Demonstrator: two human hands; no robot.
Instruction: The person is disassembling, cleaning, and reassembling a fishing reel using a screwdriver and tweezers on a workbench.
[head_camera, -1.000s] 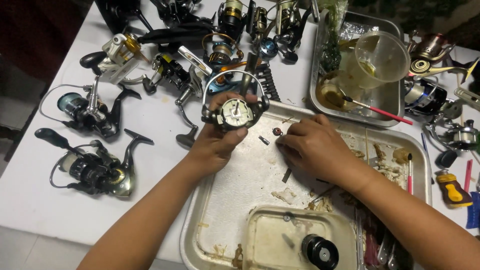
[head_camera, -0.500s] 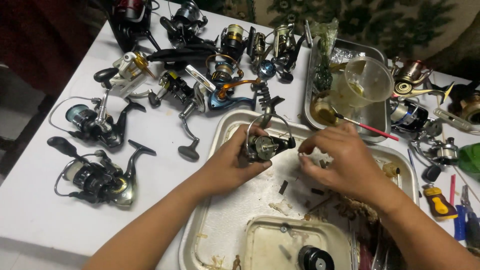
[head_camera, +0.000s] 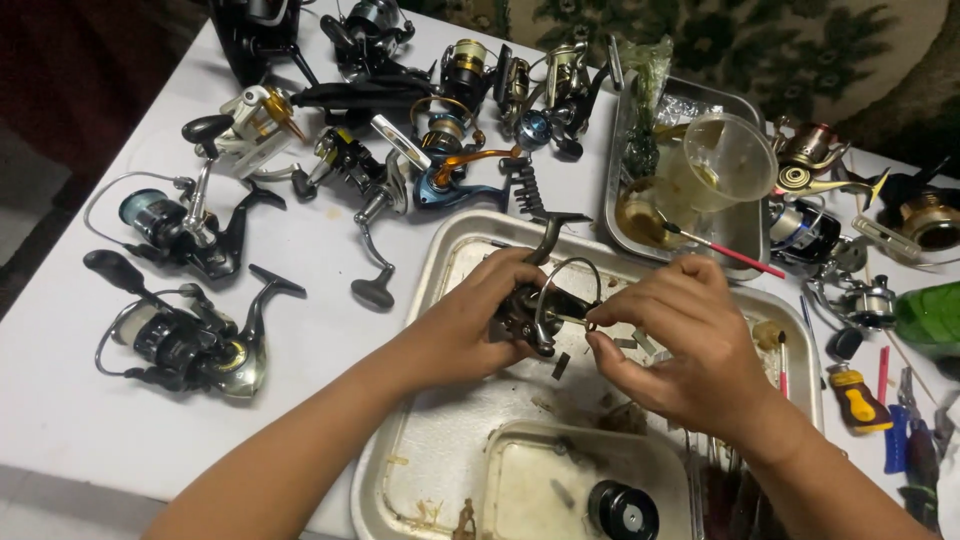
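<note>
tray (head_camera: 440, 262): reel (head_camera: 540, 305), both hands | tub (head_camera: 520, 470): spool (head_camera: 622, 510), perhaps

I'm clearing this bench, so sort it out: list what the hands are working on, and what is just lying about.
In hand:
- left hand gripping a dark fishing reel
- right hand pinching a small part at its shaft
- metal tray beneath

Lying about:
- black reels on the white table
- plastic cup
- yellow-handled screwdriver

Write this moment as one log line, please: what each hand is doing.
left hand: grips dark fishing reel | right hand: pinches small part at reel shaft | place: over metal tray | around: other reels on white table
</note>
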